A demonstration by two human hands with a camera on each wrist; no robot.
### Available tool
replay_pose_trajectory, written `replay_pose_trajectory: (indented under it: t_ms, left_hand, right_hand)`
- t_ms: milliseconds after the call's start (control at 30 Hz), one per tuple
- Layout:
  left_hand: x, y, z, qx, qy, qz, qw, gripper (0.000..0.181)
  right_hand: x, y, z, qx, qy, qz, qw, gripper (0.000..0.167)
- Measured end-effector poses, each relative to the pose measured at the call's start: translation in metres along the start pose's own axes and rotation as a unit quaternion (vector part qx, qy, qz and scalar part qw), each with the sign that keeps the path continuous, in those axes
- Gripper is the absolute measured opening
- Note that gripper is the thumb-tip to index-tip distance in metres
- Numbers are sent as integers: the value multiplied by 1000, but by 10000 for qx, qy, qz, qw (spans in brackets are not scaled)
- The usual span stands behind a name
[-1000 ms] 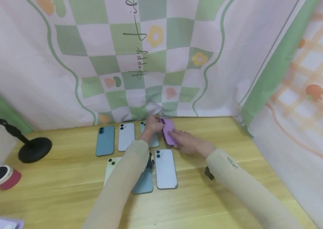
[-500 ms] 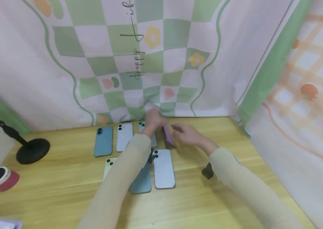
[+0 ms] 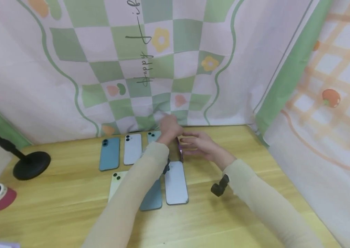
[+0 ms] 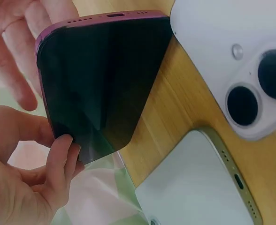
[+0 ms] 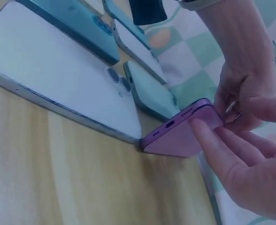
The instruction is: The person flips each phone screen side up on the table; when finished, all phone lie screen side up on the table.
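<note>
A purple phone (image 3: 180,150) (image 5: 182,136) stands tilted on its long edge at the table's back, its dark screen (image 4: 105,84) showing in the left wrist view. The left hand (image 3: 171,128) (image 4: 30,173) pinches its far end between thumb and fingers. On the phone's other side is the right hand (image 3: 202,146) (image 5: 250,176), fingers extended and spread by the purple back; whether a fingertip touches it I cannot tell. A white phone (image 3: 176,182) lies flat just in front, and a pale green phone (image 3: 154,135) (image 4: 194,187) lies beside, partly behind the left wrist.
Blue (image 3: 109,155), white (image 3: 133,150) and other phones lie camera-side up on the wooden table (image 3: 57,206), some partly under the left sleeve. At the left are a black round stand (image 3: 32,165) and a red-and-white cup (image 3: 2,199). A patterned curtain (image 3: 125,72) hangs behind.
The purple phone has turned from lying nearly flat, back up, to standing on its edge. The right hand has come off its back and spread its fingers. The head view has shifted slightly.
</note>
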State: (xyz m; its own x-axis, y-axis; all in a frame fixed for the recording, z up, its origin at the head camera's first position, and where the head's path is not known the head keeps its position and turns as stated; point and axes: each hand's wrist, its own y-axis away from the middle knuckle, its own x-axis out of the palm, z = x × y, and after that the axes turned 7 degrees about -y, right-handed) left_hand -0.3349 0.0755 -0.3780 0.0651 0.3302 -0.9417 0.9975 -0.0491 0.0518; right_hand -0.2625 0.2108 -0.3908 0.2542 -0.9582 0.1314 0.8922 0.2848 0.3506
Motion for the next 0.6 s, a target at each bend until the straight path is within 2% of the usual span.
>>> replay_pose_trajectory:
  t_ms: [167, 300, 467, 600]
  left_hand:
    - [4, 2, -5, -80, 226, -89, 9997, 30]
    - [10, 4, -7, -146, 616, -161, 9979, 34]
    - [15, 8, -10, -146, 667, -202, 9975, 40]
    - [20, 9, -14, -102, 566, -316, 9978, 29]
  right_hand:
    - [-3, 2, -7, -48, -103, -168, 9998, 59]
    - [-5, -1, -12, -110, -27, -439, 9990, 56]
    - [-6, -1, -13, -137, 191, -829, 9963, 55]
    - [-4, -1, -14, -191, 464, -1105, 9926, 55]
